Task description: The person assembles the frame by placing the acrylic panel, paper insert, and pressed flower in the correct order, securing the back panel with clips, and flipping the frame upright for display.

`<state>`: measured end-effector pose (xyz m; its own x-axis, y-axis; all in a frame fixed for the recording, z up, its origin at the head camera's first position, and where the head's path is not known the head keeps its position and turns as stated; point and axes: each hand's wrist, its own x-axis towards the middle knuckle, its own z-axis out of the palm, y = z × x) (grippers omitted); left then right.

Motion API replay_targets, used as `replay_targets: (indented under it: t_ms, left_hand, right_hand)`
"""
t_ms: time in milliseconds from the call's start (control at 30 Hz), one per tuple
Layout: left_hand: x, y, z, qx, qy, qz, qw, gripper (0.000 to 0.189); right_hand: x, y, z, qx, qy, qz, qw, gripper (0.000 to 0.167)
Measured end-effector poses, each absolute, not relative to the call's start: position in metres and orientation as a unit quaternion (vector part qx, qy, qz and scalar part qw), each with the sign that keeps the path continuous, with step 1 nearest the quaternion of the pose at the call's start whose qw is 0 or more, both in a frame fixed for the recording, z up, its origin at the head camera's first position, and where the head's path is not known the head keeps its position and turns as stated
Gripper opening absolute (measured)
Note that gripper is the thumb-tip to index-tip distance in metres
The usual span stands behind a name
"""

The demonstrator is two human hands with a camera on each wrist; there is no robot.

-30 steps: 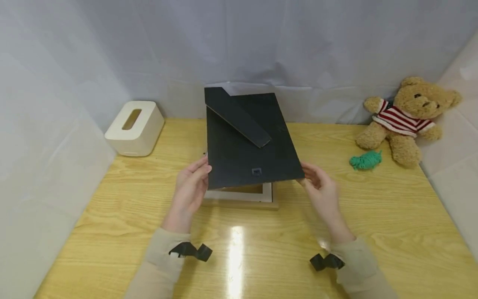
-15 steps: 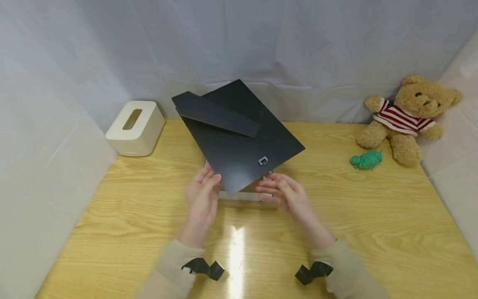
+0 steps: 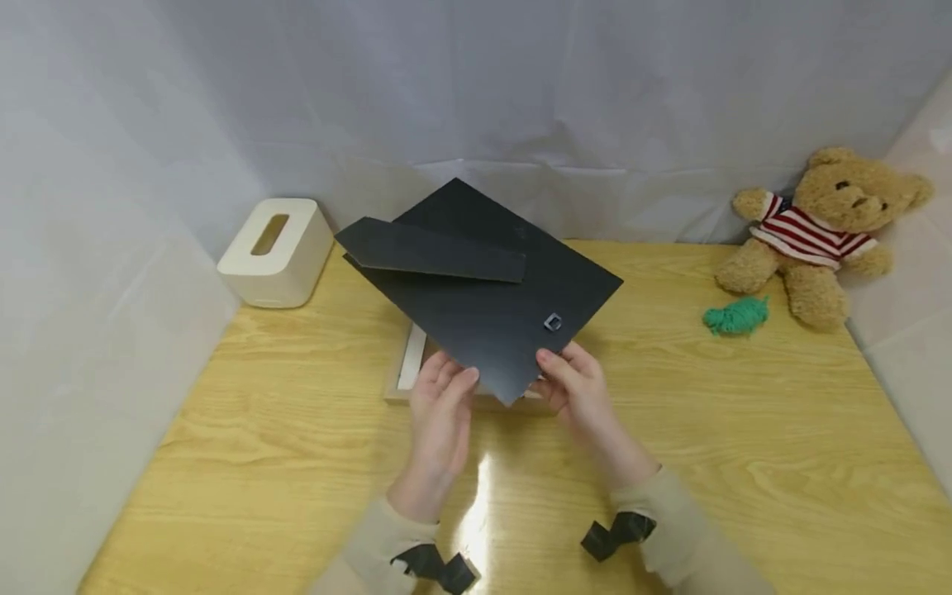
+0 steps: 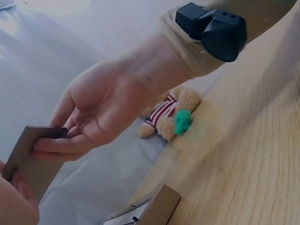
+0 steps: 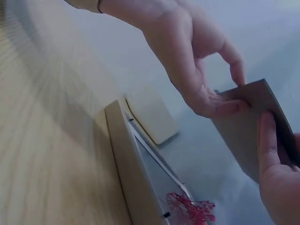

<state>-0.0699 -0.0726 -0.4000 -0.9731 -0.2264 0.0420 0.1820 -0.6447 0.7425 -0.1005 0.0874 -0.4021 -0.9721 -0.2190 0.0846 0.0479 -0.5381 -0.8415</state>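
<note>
A black picture frame backing board [image 3: 483, 310], turned cornerwise, is held tilted above the table in the head view. Its hinged stand leg [image 3: 439, 252] juts to the left, and a small metal hanger [image 3: 553, 322] sits near the right edge. My left hand [image 3: 440, 417] pinches the lower left edge, thumb on top. On the lower right edge, my right hand [image 3: 583, 397] grips with thumb above and fingers beneath. Both wrist views show the board's brown underside [image 5: 241, 129] with fingers against it. Below lies a wooden picture frame [image 3: 397, 397], mostly hidden by the board.
A white tissue box [image 3: 275, 256] stands at the back left. At the back right a teddy bear [image 3: 814, 231] in a striped shirt leans on the wall, a green yarn bundle [image 3: 736, 316] before it. Red dried sprigs [image 5: 192, 208] show in the frame in the right wrist view.
The backing board has turned from nearly straight to cornerwise, its near corner now toward me. My right hand let go of its right corner, moved left and took hold again; my left hand shifted right.
</note>
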Motion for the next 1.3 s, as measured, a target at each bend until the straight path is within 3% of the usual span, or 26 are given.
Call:
replay_targets:
  t_ms: [267, 467, 600, 933, 1133, 1300]
  left_hand:
    - [-0.072, -0.099, -0.405, -0.04, -0.389, -0.919, 0.056, 0.027]
    - [-0.086, -0.157, -0.408, 0.044, -0.367, -0.923, 0.11, 0.031]
    - [-0.099, -0.196, -0.405, 0.057, -0.368, -0.919, 0.132, 0.032]
    - [-0.112, -0.231, -0.389, -0.021, -0.476, -0.878, 0.039, 0.037]
    - [-0.116, -0.23, -0.39, -0.057, -0.489, -0.87, -0.004, 0.031]
    - [-0.113, -0.227, -0.392, -0.047, -0.533, -0.845, -0.009, 0.024]
  right_hand:
    - [-0.116, 0.107, -0.398, -0.072, 0.44, -0.893, 0.058, 0.032]
    - [-0.122, 0.129, -0.39, -0.087, 0.43, -0.897, 0.052, 0.038]
    - [-0.127, 0.144, -0.389, -0.132, 0.422, -0.894, 0.063, 0.043]
    - [-0.14, 0.172, -0.388, -0.25, 0.351, -0.889, 0.156, 0.054]
    - [-0.143, 0.175, -0.387, -0.257, 0.339, -0.882, 0.201, 0.056]
    - [-0.144, 0.176, -0.386, -0.238, 0.362, -0.877, 0.206, 0.055]
